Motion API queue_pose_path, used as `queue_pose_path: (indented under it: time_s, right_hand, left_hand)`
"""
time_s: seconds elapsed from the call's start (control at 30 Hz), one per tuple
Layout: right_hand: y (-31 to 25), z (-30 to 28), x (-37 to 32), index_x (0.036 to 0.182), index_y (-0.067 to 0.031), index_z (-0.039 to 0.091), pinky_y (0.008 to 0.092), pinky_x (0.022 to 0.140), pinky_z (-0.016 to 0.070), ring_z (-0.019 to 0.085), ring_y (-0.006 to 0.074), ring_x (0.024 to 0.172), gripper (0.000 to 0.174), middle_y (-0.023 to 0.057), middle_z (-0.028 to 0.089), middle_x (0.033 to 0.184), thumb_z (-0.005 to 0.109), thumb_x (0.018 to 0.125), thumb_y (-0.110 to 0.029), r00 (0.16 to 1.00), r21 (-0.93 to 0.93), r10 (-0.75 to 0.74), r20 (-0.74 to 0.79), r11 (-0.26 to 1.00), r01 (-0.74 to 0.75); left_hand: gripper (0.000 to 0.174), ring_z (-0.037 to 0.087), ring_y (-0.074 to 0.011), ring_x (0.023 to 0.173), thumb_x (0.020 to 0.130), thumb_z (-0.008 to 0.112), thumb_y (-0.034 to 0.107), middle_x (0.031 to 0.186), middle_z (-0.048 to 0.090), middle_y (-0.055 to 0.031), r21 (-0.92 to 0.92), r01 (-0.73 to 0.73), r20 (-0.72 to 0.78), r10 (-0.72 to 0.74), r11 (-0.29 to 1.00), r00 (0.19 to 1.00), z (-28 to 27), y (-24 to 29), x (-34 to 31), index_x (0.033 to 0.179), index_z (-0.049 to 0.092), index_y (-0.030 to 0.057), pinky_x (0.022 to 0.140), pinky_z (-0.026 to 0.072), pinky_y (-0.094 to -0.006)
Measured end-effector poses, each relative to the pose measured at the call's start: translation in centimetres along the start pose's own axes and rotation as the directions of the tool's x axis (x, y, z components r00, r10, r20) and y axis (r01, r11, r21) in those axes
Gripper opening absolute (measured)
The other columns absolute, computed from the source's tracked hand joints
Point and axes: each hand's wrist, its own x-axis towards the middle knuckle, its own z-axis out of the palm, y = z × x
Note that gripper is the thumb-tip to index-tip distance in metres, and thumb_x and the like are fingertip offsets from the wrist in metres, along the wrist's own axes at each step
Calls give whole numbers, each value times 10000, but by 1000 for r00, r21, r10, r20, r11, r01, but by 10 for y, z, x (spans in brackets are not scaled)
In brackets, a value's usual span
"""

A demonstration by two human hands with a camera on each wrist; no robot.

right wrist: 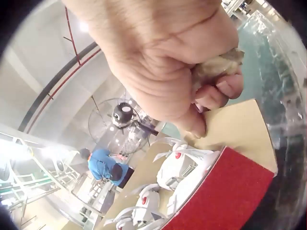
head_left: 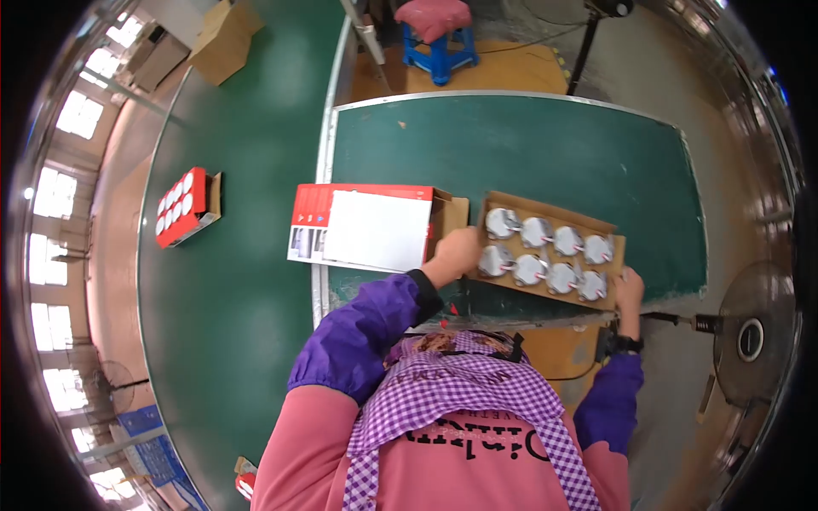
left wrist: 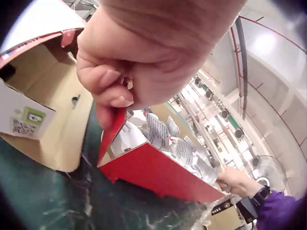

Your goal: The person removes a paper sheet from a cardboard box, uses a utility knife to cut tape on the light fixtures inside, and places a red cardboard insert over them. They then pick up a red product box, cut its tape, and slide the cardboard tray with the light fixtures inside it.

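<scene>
An open cardboard box [head_left: 619,255] with red outer walls holds two rows of white devices [right wrist: 175,167] with red buttons; from above they show round, silvery tops. My left hand [head_left: 457,254] grips the box's left end, thumb and fingers pinching the red wall [left wrist: 115,132] in the left wrist view. At the opposite end, my right hand [head_left: 630,294] holds the bare cardboard flap [right wrist: 240,127]. A crumpled beige scrap [right wrist: 218,67] is tucked in its curled fingers. Just left of the box lies a larger red carton [head_left: 307,213], its flapped end open toward my left hand.
A white sheet [head_left: 379,226] covers much of the carton's top. Another red box [head_left: 181,213] with round white tops sits on the long green surface [head_left: 247,298] at left. A standing fan [head_left: 750,336] is at right, a blue stool [head_left: 439,55] beyond the green table [head_left: 409,136].
</scene>
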Motion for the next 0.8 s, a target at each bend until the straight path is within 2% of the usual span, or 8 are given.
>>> queue_pose_path:
  time_s: [0.13, 0.3, 0.43, 0.5, 0.63, 0.7, 0.73, 0.8]
  right_hand:
    - [6, -51, -4, 904, 33, 591, 332, 664, 459, 581, 193, 691, 222, 131, 634, 772, 623, 751, -125, 1000, 85, -24, -13, 996, 25]
    - [-84, -81, -21, 869, 50, 554, 297, 634, 437, 505, 116, 679, 168, 98, 597, 743, 600, 791, -92, 996, 167, -20, 82, 986, 6]
    - [-171, -39, -32, 925, 66, 585, 271, 649, 454, 514, 80, 707, 225, 83, 641, 788, 636, 797, -113, 974, 447, -208, 95, 883, 145]
    - [-217, -6, -36, 899, 54, 600, 274, 626, 457, 521, 77, 674, 228, 69, 638, 741, 651, 790, -139, 958, 549, -233, 167, 829, 106]
    - [-288, 71, -34, 844, 24, 607, 301, 577, 449, 530, 108, 601, 233, 83, 618, 675, 674, 756, -181, 914, 574, -363, 184, 794, 200]
    - [-310, 107, -33, 759, 23, 575, 315, 519, 422, 507, 122, 535, 219, 61, 569, 590, 677, 760, -170, 906, 551, -318, 281, 826, 119]
    - [-329, 102, -42, 745, 20, 576, 316, 500, 415, 502, 117, 510, 212, 53, 555, 567, 679, 762, -164, 884, 588, -238, 402, 807, -50]
    - [-332, 128, -47, 739, 15, 583, 314, 487, 411, 501, 109, 498, 199, 49, 547, 556, 679, 764, -157, 899, 562, -275, 342, 826, 38]
  left_hand:
    - [211, 586, -440, 776, 803, 512, 204, 790, 611, -248, -135, -119, -143, 100, 984, 985, -8, 18, -9, 867, 543, 5, 706, 472, -511]
    - [203, 582, -422, 702, 794, 542, 199, 716, 593, -232, -206, -131, -258, 76, 970, 963, -80, -9, -47, 811, 546, -4, 633, 466, -475]
    - [208, 594, -365, 650, 793, 536, 181, 709, 592, -224, -154, -84, -402, 15, 984, 916, -132, -88, -80, 853, 575, -15, 601, 471, -414]
    - [214, 596, -409, 734, 799, 514, 209, 760, 613, -226, -171, 54, -391, -118, 984, 913, -158, -132, -95, 837, 572, 7, 655, 475, -475]
    - [211, 582, -403, 709, 805, 530, 213, 723, 590, -216, -59, 187, -519, -191, 981, 833, -185, -206, -112, 802, 529, 2, 626, 458, -467]
    - [227, 575, -396, 690, 812, 542, 213, 695, 571, -215, -19, 215, -543, -190, 977, 818, -186, -236, -111, 779, 505, -8, 606, 450, -447]
    - [233, 572, -402, 702, 818, 541, 224, 708, 578, -212, 3, 248, -559, -204, 969, 804, -183, -245, -109, 777, 497, -1, 614, 453, -452]
    - [239, 569, -407, 714, 824, 540, 234, 720, 586, -210, 10, 279, -572, -223, 960, 790, -183, -262, -105, 774, 490, 6, 621, 456, -457]
